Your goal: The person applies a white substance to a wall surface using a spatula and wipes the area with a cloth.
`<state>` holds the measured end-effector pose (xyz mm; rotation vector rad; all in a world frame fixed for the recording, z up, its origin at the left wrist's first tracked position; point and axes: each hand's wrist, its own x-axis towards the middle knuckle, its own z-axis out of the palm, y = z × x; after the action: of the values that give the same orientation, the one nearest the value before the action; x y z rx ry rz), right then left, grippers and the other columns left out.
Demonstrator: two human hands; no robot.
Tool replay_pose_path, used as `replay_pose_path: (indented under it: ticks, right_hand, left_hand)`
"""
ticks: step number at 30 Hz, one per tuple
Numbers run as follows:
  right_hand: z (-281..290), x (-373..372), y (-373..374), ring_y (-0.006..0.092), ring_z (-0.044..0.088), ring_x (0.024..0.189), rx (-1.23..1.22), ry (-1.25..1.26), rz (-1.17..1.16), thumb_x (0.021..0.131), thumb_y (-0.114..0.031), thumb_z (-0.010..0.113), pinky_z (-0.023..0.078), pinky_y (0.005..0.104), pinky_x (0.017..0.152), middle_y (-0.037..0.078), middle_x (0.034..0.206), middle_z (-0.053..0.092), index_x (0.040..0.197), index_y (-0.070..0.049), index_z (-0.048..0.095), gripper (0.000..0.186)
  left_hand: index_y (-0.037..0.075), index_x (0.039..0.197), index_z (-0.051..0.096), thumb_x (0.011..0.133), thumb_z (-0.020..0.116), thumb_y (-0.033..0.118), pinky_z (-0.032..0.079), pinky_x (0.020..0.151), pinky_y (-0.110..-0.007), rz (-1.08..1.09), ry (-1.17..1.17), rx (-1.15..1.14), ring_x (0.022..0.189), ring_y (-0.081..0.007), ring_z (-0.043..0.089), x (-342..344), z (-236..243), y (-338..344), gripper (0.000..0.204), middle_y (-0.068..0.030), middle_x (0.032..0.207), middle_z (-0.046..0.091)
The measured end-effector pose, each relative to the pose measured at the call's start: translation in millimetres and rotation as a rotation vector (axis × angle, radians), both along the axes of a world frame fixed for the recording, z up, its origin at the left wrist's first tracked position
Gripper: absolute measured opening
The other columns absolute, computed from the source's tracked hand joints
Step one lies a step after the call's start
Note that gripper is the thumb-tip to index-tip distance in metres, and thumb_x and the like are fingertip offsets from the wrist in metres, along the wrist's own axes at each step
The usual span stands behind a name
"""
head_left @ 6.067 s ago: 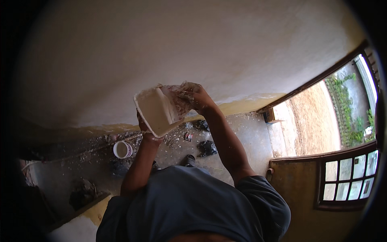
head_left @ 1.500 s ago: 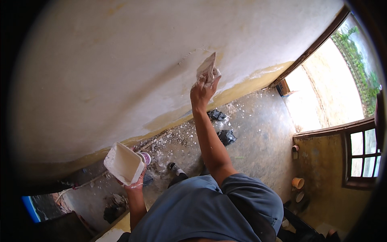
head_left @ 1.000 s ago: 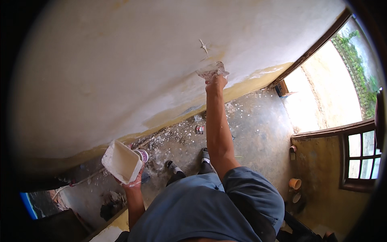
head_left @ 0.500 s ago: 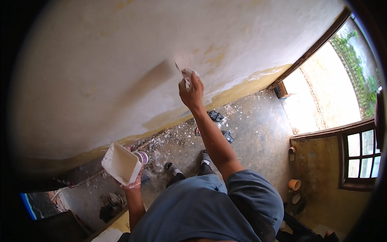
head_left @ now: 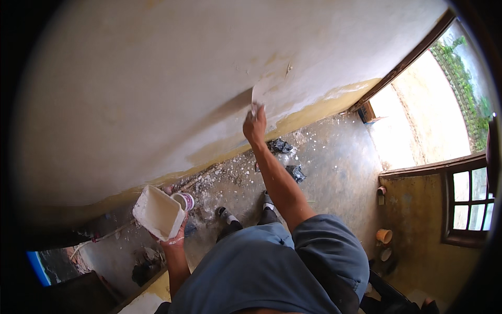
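Observation:
My right hand is closed round a putty knife, its pale blade against the plastered wall. The blade's lower part and handle are partly hidden and slightly smeared by motion. Around it the wall is whitish, with yellowish patches and a small ridge of filler above and to the right. Low at the left, my left hand grips a square white tub from below and its right side. The tub is tilted and coated inside with off-white paste.
A round white bucket stands on the floor just beyond the tub. White crumbs litter the concrete floor along the wall base, with black plastic bags among them. An orange pot sits at the right, below a window; a doorway opens outdoors.
My right hand with the putty knife has moved right and slightly down along the wall. A small filler ridge now shows above it. My left hand and the tub have barely moved.

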<state>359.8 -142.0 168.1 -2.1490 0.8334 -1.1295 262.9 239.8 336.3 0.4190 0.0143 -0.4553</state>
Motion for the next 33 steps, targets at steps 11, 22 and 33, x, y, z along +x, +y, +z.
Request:
replay_pose_path:
  ticks: [11,22,33]
  right_hand:
    - [28.4,8.6,-160.7,0.0215,0.060,0.070,1.298,-1.044,-0.204,0.088,-0.006,0.054,0.052,0.0367,0.054,0.012,0.097,0.059,0.111,-0.001,0.054,0.024]
    - [131.0,-8.2,-53.4,0.0236,0.060,0.087,0.161,-0.534,0.067,0.090,-0.004,0.054,0.051,0.0356,0.077,0.014,0.100,0.059,0.116,0.002,0.049,0.027]
    - [43.3,-30.2,-30.7,0.0277,0.061,0.064,0.994,-0.616,-0.122,0.094,-0.010,0.052,0.048,0.0430,0.054,0.015,0.073,0.061,0.085,0.001,0.059,0.016]
  left_hand:
    - [0.016,0.153,0.028,0.095,0.053,0.050,0.048,0.090,-0.073,0.000,-0.030,0.027,0.133,-0.0448,0.045,3.0,-10.7,-1.1,0.072,-0.0216,0.158,0.026]
    - [0.016,0.153,0.028,0.095,0.051,0.054,0.051,0.086,-0.071,0.024,0.033,0.110,0.130,-0.0443,0.048,3.1,-14.4,5.0,0.074,-0.0206,0.158,0.026]
    - [0.017,0.148,0.040,0.093,0.049,0.059,0.046,0.093,-0.071,0.085,0.176,0.145,0.127,-0.0449,0.051,-3.4,-36.9,31.7,0.070,-0.0167,0.148,0.045]
